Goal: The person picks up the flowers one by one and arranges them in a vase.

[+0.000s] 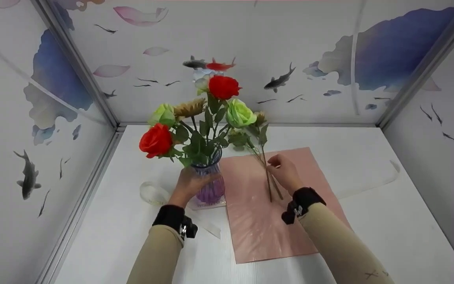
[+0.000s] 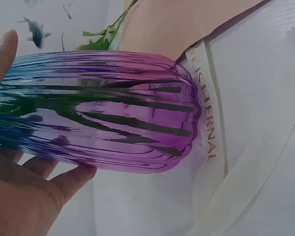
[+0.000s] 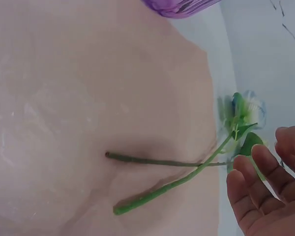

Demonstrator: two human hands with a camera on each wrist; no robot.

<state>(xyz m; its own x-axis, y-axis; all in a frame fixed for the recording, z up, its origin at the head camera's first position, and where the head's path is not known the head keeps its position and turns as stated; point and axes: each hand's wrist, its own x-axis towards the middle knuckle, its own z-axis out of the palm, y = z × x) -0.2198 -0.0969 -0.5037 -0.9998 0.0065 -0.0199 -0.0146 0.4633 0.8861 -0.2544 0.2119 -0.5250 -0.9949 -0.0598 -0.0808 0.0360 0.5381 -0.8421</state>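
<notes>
A ribbed glass vase (image 1: 211,191), blue fading to purple, stands on the table with several flowers in it. Among them are red roses (image 1: 156,141), pale green roses (image 1: 240,113) and a brown sunflower-like bloom (image 1: 190,108). My left hand (image 1: 189,182) grips the vase near its neck, fingers and thumb round the glass. Two loose flower stems (image 3: 160,193) lie crossed on pink wrapping paper (image 1: 274,236), their leaves and blooms past its far edge. Close beside these stems is my right hand (image 1: 285,172), fingers loosely bent and holding nothing in the right wrist view.
A whitish ribbon (image 1: 154,193) with printed letters curls around the vase's foot on the white table (image 1: 105,236). Another pale ribbon strip (image 1: 373,187) lies at the right. Printed wall panels (image 1: 298,47) enclose the table at the back and both sides.
</notes>
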